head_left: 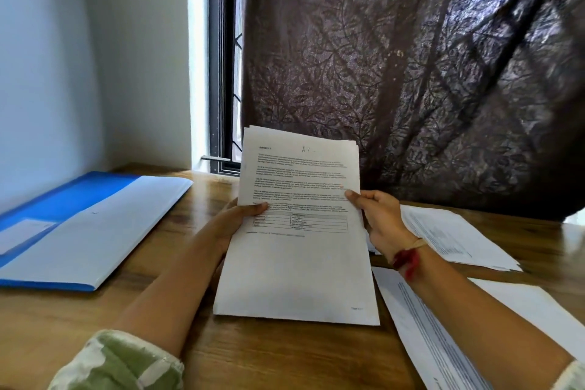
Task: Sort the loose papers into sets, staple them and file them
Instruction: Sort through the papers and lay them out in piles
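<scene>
Clamping the paper stack (297, 263) by its side edges in the left grip (240, 218) and right grip (380, 218) over the tabletop (253, 358), risking loose, uneven sheets slipping out.

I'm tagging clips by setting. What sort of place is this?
Likely a home or small-office desk: a wooden table with a blue folder and loose printed sheets, beside a window with a dark leaf-patterned curtain. The left hand and right hand hold a stack of papers.
</scene>
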Tool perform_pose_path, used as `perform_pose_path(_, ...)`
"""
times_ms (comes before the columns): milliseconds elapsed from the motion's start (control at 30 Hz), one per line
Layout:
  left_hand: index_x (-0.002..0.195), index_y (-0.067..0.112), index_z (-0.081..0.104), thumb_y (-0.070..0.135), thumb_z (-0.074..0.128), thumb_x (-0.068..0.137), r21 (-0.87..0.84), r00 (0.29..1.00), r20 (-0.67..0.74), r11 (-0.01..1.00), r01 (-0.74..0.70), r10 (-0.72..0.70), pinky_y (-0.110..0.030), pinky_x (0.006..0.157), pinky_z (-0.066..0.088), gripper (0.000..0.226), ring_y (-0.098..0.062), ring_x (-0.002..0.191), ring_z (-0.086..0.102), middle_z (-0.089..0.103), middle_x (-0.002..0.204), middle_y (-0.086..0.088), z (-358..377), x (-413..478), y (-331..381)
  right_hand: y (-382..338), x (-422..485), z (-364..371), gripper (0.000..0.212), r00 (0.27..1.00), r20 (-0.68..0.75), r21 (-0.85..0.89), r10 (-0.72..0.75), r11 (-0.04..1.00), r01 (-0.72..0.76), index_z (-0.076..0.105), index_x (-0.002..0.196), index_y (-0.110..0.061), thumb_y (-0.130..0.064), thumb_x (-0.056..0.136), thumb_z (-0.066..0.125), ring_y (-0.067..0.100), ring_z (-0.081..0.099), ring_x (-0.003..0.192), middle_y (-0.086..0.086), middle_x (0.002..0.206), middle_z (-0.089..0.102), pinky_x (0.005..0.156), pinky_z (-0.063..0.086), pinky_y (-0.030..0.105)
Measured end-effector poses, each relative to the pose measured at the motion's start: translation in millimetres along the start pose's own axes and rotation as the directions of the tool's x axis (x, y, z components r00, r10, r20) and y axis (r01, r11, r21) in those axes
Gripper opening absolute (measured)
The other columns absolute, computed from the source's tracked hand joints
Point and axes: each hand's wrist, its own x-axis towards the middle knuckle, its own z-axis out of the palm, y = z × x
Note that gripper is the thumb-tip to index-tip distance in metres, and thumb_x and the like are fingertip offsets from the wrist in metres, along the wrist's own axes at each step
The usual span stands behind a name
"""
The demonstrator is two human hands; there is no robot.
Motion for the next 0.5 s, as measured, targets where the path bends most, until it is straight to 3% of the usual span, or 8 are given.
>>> perform_pose_path(167,0.127,0.006,0.06,0.022,0.096,0.04,-0.025,0.999,0.034,0.999,0.03,-0.029,-0.042,0.077,0.058,0.096,-0.035,0.103,0.066,0.063,0.124,-0.021,-3,1,-3,3,-3,-4,0.013,0.998,-0.029,0.009,-0.047,0.999,0.048,0.061,0.079,-0.006,-0.012,0.087,0.068,0.029,0.067,0.081,0.019,0.094,0.071,0.082,0.057,0.048)
perform_pose_path(367,0.122,0.007,0.062,0.024,0.098,0.036,-0.054,0.997,0.065,0.998,0.031,-0.027,-0.041,0.071,0.058,0.095,-0.034,0.096,0.069,0.065,0.12,-0.021,-3,1,-6,-1,0,-9,0.02,0.974,-0.062,-0.15,-0.218,0.967,0.206,0.065,0.074,-0.017,-0.015,0.093,0.06,0.018,0.061,0.083,0.003,0.086,0.068,0.078,0.055,0.031)
perform_pose_path(500,0.121,0.007,0.062,0.022,0.098,0.034,-0.065,0.999,0.045,0.997,0.032,-0.029,-0.041,0.068,0.059,0.095,-0.033,0.094,0.069,0.067,0.117,-0.02,2,0,-5,4,7,-14,0.015,0.952,-0.048,-0.229,-0.301,0.931,0.283,0.067,0.079,-0.016,-0.018,0.093,0.061,0.02,0.062,0.085,0.003,0.086,0.068,0.083,0.054,0.036)
